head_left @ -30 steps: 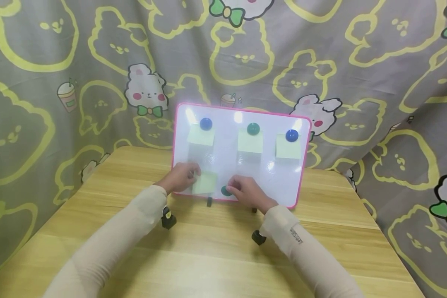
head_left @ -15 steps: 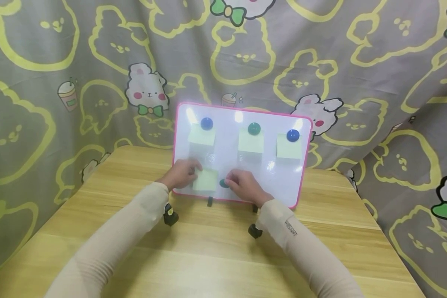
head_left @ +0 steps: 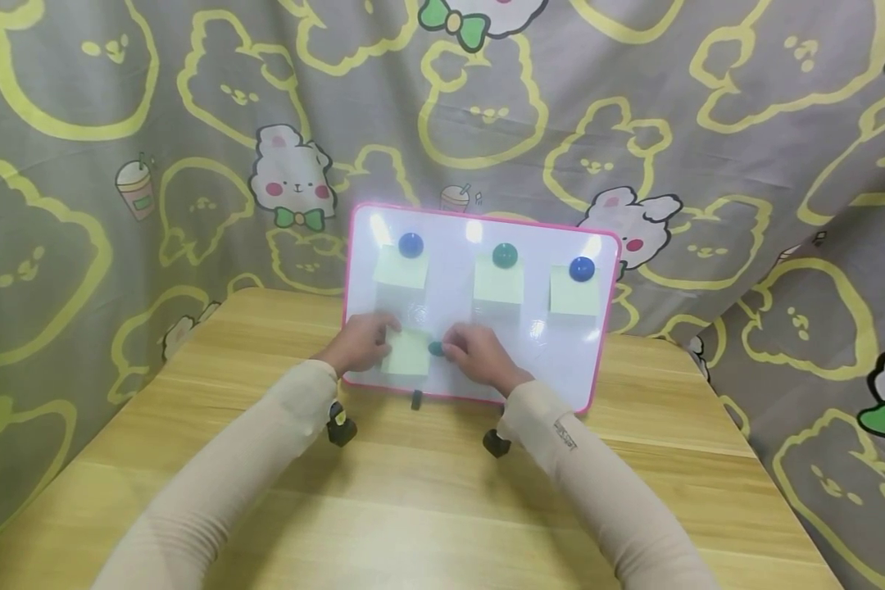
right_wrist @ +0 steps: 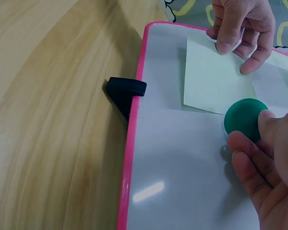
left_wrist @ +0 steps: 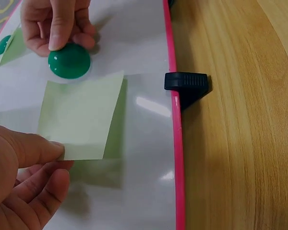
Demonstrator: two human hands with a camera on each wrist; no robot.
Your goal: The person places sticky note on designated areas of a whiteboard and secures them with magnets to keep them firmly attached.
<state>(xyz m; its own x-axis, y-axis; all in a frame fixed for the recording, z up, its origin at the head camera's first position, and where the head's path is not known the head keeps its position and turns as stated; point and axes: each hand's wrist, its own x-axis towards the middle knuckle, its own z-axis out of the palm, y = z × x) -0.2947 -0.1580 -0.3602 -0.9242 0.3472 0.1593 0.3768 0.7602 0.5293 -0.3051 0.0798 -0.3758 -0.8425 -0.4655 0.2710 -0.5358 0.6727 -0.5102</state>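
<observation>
My left hand point(head_left: 361, 342) pinches one edge of a pale green sticky note point(left_wrist: 79, 117) between thumb and fingers, in front of the lower left of a pink-edged whiteboard point(head_left: 453, 299). The note stands slightly off the board, with its shadow beside it. My right hand point(head_left: 481, 356) pinches a round green magnet point(right_wrist: 244, 119) by its rim. In the left wrist view the magnet sits right at the note's far edge. Along the top of the board, a blue magnet point(head_left: 410, 245), a green magnet point(head_left: 505, 255) and another blue magnet point(head_left: 582, 269) each hold a sticky note.
The whiteboard leans back on a wooden table point(head_left: 406, 508), with a black foot point(left_wrist: 186, 81) clipped on its lower edge. A patterned curtain point(head_left: 214, 164) hangs close behind it. Black wrist cameras hang below both sleeves.
My right hand has moved up and left with the green magnet, bringing it beside the note. My left hand holds the note nearly in place, slightly raised.
</observation>
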